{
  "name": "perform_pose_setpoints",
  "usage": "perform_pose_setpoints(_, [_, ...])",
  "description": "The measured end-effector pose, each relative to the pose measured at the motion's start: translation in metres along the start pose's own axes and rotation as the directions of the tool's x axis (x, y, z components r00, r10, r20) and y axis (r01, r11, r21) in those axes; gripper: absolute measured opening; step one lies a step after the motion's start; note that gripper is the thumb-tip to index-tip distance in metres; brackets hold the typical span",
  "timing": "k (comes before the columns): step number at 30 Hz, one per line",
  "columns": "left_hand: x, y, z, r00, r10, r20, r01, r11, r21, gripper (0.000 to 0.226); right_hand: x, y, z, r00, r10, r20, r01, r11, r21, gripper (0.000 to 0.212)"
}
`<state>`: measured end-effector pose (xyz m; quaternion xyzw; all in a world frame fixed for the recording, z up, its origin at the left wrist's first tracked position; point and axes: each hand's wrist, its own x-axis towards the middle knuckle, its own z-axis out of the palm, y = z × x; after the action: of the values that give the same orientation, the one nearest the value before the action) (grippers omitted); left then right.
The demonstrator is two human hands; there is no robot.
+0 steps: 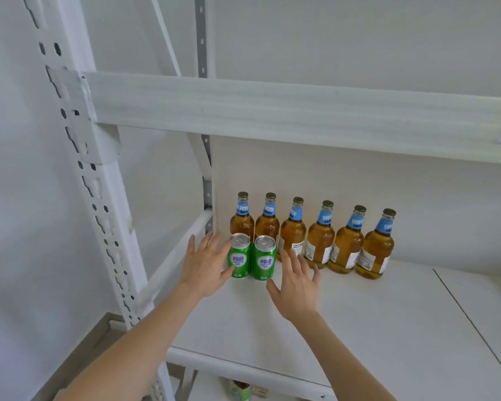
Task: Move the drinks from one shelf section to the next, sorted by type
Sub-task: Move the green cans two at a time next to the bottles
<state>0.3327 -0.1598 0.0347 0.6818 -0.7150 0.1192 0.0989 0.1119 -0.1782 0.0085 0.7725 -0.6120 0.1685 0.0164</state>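
Note:
Two green cans stand side by side on the white shelf (373, 328): the left can (239, 257) and the right can (263, 259). Behind them a row of several amber beer bottles (320, 238) with blue neck labels lines the back wall. My left hand (204, 263) is spread open just left of the left can, thumb close to its base. My right hand (295, 282) is open just right of the right can, fingers straight. Neither hand grips a can.
A perforated white upright (78, 157) rises at the left and a shelf beam (272, 108) crosses overhead. A seam (472, 325) splits the shelf board at the right. Some drinks show on the lower shelf (240, 390).

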Motion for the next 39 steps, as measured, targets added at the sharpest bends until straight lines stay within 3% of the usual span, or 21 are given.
perform_pose_setpoints(8, [0.044,-0.016,0.026,0.999,0.017,0.032,-0.014,0.995,-0.097,0.067,0.044,-0.008,0.025,0.998,0.063,0.013,-0.064,0.995,0.073,0.08])
perform_pose_setpoints(14, [0.066,-0.023,0.047,0.995,-0.012,0.097,0.036,0.966,-0.257,0.072,0.071,-0.009,0.04,0.979,0.147,0.143,-0.187,0.926,0.329,0.083])
perform_pose_setpoints(16, [0.071,-0.025,0.053,0.986,-0.014,0.168,0.085,0.904,-0.419,0.075,0.077,-0.009,0.044,0.968,0.135,0.213,-0.224,0.847,0.482,0.081])
perform_pose_setpoints(20, [0.077,-0.027,0.063,0.951,-0.009,0.31,0.248,0.623,-0.742,0.065,0.084,-0.005,0.046,0.956,0.11,0.273,-0.279,0.64,0.716,0.079])
perform_pose_setpoints(23, [0.08,-0.024,0.069,0.918,-0.014,0.395,0.363,0.428,-0.828,0.062,0.086,-0.004,0.049,0.948,0.11,0.3,-0.31,0.545,0.779,0.076])
perform_pose_setpoints(26, [0.082,-0.021,0.076,0.905,-0.006,0.425,0.405,0.32,-0.857,0.059,0.085,-0.002,0.052,0.943,0.11,0.313,-0.328,0.459,0.825,0.073])
perform_pose_setpoints(32, [0.073,-0.016,0.084,0.918,-0.025,0.397,0.395,0.17,-0.903,0.054,0.079,0.003,0.052,0.932,0.147,0.332,-0.363,0.387,0.848,0.07])
perform_pose_setpoints(39, [0.049,-0.001,0.08,0.944,-0.137,0.299,0.32,0.18,-0.93,0.05,0.064,0.005,0.05,0.918,0.2,0.342,-0.388,0.286,0.876,0.07])
